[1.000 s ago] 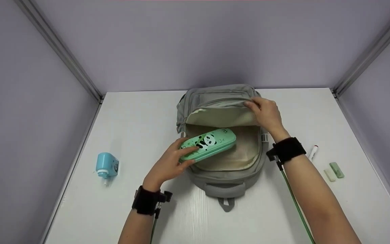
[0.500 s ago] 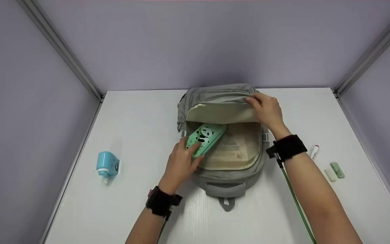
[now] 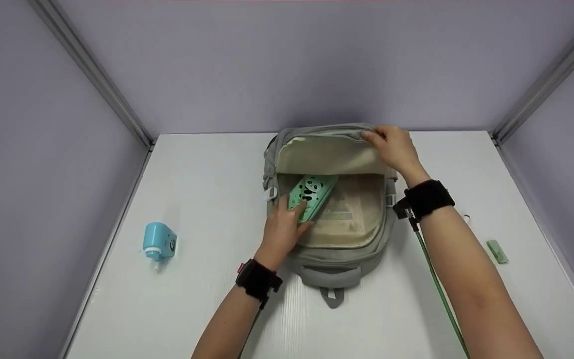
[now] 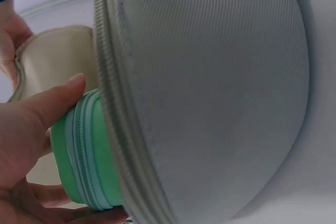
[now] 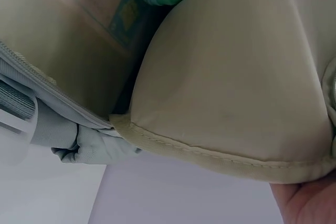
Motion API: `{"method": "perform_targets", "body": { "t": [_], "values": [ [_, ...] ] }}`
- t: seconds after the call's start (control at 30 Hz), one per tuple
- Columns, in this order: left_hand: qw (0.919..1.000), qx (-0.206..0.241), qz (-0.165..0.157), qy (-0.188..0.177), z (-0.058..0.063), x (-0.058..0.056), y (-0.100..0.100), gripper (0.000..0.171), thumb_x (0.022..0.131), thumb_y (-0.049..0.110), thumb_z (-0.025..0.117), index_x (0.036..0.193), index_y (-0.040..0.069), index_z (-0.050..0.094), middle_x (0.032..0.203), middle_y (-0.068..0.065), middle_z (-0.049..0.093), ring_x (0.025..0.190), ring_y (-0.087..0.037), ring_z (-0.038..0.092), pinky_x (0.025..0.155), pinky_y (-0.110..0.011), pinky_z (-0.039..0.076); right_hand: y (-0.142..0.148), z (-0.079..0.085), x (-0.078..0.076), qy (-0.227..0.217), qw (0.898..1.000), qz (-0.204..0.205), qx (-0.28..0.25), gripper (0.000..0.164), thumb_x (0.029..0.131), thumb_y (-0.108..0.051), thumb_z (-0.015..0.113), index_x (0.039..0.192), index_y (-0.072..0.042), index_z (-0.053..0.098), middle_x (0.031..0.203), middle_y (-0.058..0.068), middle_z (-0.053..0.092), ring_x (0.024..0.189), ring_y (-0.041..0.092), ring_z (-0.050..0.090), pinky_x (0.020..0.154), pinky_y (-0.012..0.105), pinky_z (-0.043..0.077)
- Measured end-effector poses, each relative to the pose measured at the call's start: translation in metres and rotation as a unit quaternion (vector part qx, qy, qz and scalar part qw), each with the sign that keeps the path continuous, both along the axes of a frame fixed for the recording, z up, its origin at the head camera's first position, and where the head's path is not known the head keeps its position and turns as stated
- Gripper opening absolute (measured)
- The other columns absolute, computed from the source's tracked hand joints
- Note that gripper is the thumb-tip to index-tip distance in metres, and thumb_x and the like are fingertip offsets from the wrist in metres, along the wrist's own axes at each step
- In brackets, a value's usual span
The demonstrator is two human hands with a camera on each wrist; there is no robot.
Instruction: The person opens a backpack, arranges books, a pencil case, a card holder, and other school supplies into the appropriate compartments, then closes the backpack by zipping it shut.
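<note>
A grey backpack (image 3: pixel 337 260) lies on the white table with its main compartment unzipped and its cream lining showing. My left hand (image 3: pixel 283 225) grips the near end of a green pencil case (image 3: pixel 312 195) printed with a panda. The case's far end reaches into the compartment, under the raised flap (image 3: pixel 332 154). In the left wrist view, thumb and fingers go round the zippered end of the pencil case (image 4: pixel 86 150). My right hand (image 3: pixel 394 149) pinches the flap's edge at its upper right corner and holds it up; the right wrist view shows little of that hand (image 5: pixel 310 203).
A light blue bottle (image 3: pixel 159 241) lies on the table at the left. On the right lies a green eraser-like block (image 3: pixel 497 252), and a marker's red tip (image 3: pixel 467 218) shows past my right forearm. Walls enclose the table (image 3: pixel 207 179) at the back and sides.
My left hand has moved right and away from me, turning the pencil case and sliding it deeper into the backpack. My right hand has lifted the flap higher and farther back.
</note>
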State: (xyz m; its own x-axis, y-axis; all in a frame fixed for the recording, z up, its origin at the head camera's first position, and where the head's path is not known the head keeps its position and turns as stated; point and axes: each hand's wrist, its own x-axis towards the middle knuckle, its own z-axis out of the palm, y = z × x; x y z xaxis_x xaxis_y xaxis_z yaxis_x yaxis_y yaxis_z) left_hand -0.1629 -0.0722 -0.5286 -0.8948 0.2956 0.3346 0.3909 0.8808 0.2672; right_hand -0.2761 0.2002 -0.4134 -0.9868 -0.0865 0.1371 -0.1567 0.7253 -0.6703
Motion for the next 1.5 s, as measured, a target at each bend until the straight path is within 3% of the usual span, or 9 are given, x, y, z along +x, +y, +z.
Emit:
{"method": "perform_targets", "body": {
  "t": [0.27,0.5,0.6,0.7,0.87,1.0,1.1,1.27,1.5],
  "values": [
    [0.9983,-0.015,0.056,0.006,-0.009,-0.008,0.018,0.052,0.083,0.044,0.078,0.127,0.019,0.068,0.118,-0.027,0.055,0.084,-0.037,0.064,0.069,-0.047,0.054,0.004,0.003,-0.003,-0.022,1.0,0.01,-0.003,0.039,0.1,-0.043,0.055,0.086,-0.007,0.06,0.074,0.005,0.047,0.066,0.02,0.041,0.061,0.035,0.031],
    [0.996,0.002,0.09,0.001,-0.008,-0.014,0.025,0.052,0.084,0.043,0.077,0.127,0.014,0.068,0.113,-0.028,0.056,0.063,-0.03,0.064,0.054,-0.041,0.054,0.005,0.002,-0.001,-0.022,0.999,0.019,-0.023,0.041,0.099,-0.044,0.055,0.083,-0.006,0.061,0.066,0.001,0.041,0.057,0.015,0.036,0.056,0.032,0.029],
    [0.9966,0.007,0.081,-0.016,-0.008,-0.015,0.024,0.055,0.084,0.042,0.077,0.13,0.014,0.066,0.116,-0.029,0.054,0.063,-0.03,0.064,0.053,-0.04,0.054,0.004,0.001,-0.001,-0.022,0.999,0.021,-0.026,0.041,0.099,-0.043,0.055,0.078,-0.008,0.056,0.063,0.0,0.034,0.054,0.014,0.032,0.054,0.032,0.027],
    [0.9973,0.0,0.064,-0.036,-0.007,-0.009,0.023,0.059,0.084,0.04,0.077,0.135,0.013,0.061,0.124,-0.031,0.05,0.077,-0.034,0.066,0.063,-0.042,0.056,0.003,0.0,0.0,-0.024,0.999,0.019,-0.026,0.041,0.099,-0.043,0.056,0.076,-0.009,0.054,0.063,0.001,0.035,0.055,0.015,0.033,0.055,0.032,0.028],
    [0.998,-0.025,0.038,-0.045,0.006,0.014,0.024,0.056,0.087,0.033,0.076,0.133,0.007,0.061,0.129,-0.03,0.048,0.106,-0.04,0.059,0.082,-0.047,0.053,0.003,0.0,0.001,-0.03,0.999,0.013,-0.023,0.043,0.098,-0.045,0.056,0.075,-0.009,0.051,0.064,0.001,0.035,0.055,0.015,0.033,0.056,0.032,0.028],
    [0.9974,-0.053,0.006,-0.049,0.019,0.032,0.024,0.045,0.091,0.03,0.072,0.127,0.003,0.065,0.131,-0.027,0.051,0.114,-0.038,0.057,0.086,-0.046,0.053,0.003,0.001,0.0,-0.038,0.999,0.002,-0.021,0.043,0.098,-0.047,0.055,0.079,-0.009,0.057,0.066,0.001,0.038,0.057,0.015,0.035,0.057,0.032,0.028],
    [0.9946,-0.084,-0.016,-0.058,0.02,0.04,0.023,0.043,0.095,0.031,0.066,0.128,0.003,0.064,0.135,-0.022,0.053,0.12,-0.036,0.055,0.093,-0.049,0.049,0.003,0.0,-0.001,-0.044,0.999,0.0,-0.019,0.042,0.098,-0.047,0.055,0.085,-0.008,0.063,0.068,0.001,0.043,0.059,0.015,0.037,0.058,0.033,0.03],
    [0.9915,-0.105,-0.031,-0.071,0.017,0.043,0.022,0.049,0.097,0.033,0.063,0.134,0.0,0.058,0.14,-0.02,0.052,0.125,-0.036,0.052,0.1,-0.051,0.043,0.002,-0.001,-0.001,-0.044,0.999,0.015,-0.015,0.04,0.099,-0.044,0.055,0.09,-0.007,0.065,0.069,0.002,0.044,0.059,0.016,0.038,0.059,0.034,0.031],
    [0.9874,-0.11,-0.033,-0.109,0.02,0.034,0.025,0.06,0.096,0.039,0.064,0.14,0.001,0.051,0.144,-0.019,0.048,0.128,-0.035,0.05,0.102,-0.044,0.042,0.001,-0.002,0.001,-0.042,0.998,0.032,-0.022,0.041,0.1,-0.04,0.056,0.073,-0.01,0.051,0.062,-0.001,0.033,0.052,0.012,0.029,0.054,0.031,0.027]
  ]
}}
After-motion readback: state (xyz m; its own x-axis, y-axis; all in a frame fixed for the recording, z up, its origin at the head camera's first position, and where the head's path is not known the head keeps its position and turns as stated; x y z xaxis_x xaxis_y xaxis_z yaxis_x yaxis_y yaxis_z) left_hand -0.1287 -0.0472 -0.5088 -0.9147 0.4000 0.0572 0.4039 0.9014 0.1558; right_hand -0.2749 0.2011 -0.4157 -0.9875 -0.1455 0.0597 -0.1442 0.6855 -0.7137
